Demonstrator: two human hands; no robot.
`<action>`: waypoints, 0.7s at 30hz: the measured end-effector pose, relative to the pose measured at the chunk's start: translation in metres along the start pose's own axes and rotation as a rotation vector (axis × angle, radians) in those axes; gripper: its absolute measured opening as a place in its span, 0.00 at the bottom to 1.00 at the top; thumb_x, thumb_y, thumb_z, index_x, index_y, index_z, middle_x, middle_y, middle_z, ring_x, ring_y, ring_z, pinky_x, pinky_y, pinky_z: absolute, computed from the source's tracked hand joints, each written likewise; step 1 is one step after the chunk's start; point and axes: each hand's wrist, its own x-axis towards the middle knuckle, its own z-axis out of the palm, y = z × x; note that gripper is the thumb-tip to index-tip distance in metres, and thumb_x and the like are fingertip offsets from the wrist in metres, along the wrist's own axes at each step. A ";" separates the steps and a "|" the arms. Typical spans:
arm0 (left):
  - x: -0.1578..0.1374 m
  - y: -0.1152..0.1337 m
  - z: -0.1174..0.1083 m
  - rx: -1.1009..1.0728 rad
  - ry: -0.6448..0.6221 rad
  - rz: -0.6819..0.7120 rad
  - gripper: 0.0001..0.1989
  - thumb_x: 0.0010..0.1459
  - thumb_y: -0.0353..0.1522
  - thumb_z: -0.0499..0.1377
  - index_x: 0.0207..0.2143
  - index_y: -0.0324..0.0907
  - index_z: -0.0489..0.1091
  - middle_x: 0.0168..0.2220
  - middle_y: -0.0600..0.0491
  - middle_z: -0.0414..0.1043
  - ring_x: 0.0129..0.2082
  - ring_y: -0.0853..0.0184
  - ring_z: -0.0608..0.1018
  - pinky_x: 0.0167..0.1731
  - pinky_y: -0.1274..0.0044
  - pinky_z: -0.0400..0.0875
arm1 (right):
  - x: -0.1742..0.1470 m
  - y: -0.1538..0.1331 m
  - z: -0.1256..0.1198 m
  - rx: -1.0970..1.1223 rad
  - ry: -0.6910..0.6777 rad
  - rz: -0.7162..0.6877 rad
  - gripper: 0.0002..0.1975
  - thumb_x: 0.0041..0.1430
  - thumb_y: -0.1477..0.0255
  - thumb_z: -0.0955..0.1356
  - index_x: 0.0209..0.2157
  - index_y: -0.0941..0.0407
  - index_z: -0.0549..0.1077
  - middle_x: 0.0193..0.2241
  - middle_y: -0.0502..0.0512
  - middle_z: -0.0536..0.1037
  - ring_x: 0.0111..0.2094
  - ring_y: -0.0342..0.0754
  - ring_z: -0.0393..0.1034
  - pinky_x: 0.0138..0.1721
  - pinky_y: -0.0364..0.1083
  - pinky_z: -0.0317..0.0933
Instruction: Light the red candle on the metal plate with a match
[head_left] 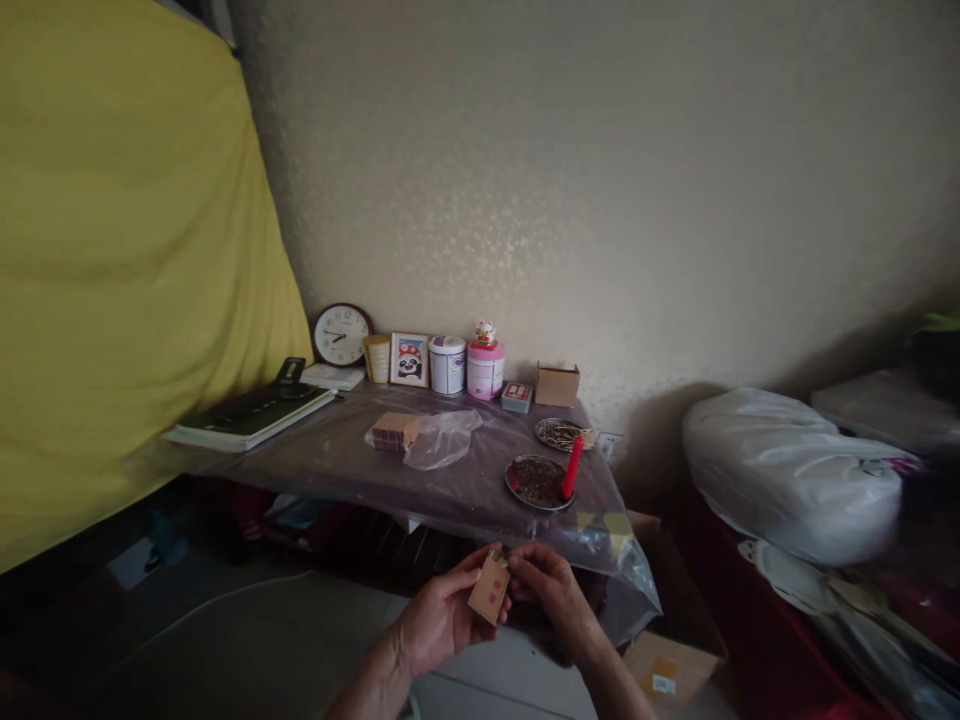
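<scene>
Just off the near edge of the bench, over the floor, a small cardboard box w/ red print sits tilted in the L hand, fingers & thumb round it. R hand is at the box's top end, thumb & fingertip drawn tog.; can't tell what's pinched btwn them, too small & dark. On bench, nr R side: round dish of dark grains, red candle standing at its R edge, slight lean; 2nd dish w/ thin sticks behind. Mid-bench: brown block beside/partly in clear plastic bag. Far L: big dark book. Back row, L to R: clock, cup, framed panda pic, white tin, pink tin w/ cat figurine on top.
</scene>
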 end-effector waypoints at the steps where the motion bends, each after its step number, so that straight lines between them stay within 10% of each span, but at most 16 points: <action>1: 0.000 0.000 0.000 0.014 0.004 0.000 0.23 0.59 0.32 0.50 0.57 0.42 0.54 0.36 0.43 0.75 0.32 0.64 0.77 0.31 0.75 0.65 | 0.000 0.001 0.000 0.017 0.003 0.008 0.19 0.42 0.57 0.72 0.27 0.58 0.70 0.18 0.46 0.71 0.20 0.40 0.66 0.25 0.41 0.62; 11: -0.001 0.002 -0.002 0.300 -0.024 0.265 0.26 0.50 0.28 0.58 0.54 0.45 0.62 0.57 0.45 0.62 0.51 0.57 0.69 0.46 0.67 0.63 | 0.003 -0.007 -0.014 0.048 0.092 0.021 0.19 0.37 0.58 0.75 0.24 0.58 0.71 0.18 0.44 0.70 0.19 0.36 0.63 0.24 0.38 0.58; 21: -0.012 0.007 0.010 0.555 -0.100 0.227 0.31 0.49 0.26 0.60 0.56 0.50 0.59 0.61 0.49 0.57 0.59 0.57 0.61 0.57 0.64 0.49 | -0.004 -0.011 -0.011 0.041 0.036 0.031 0.16 0.39 0.60 0.74 0.25 0.58 0.73 0.19 0.45 0.72 0.19 0.37 0.63 0.25 0.38 0.59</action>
